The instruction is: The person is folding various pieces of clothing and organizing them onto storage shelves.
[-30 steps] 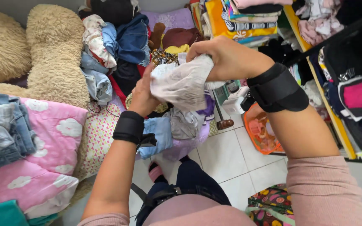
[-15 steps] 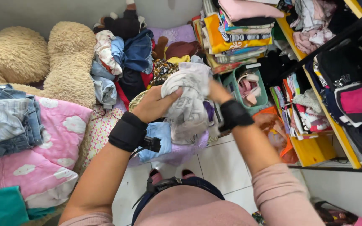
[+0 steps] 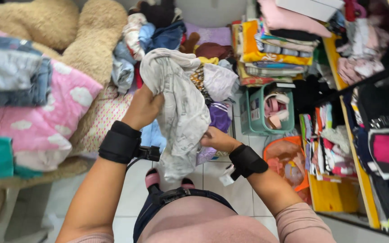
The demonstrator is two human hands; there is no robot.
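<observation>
Fingers (image 3: 151, 96) of both hands grip the hanging pale garment (image 3: 181, 112).

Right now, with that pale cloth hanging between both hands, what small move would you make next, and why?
Probably slide the right hand down the edge to pull the pale garment flat. The left hand grips it high, the right pinches it lower, and the cloth between them hangs crumpled and bunched over the heap of clothes.
</observation>
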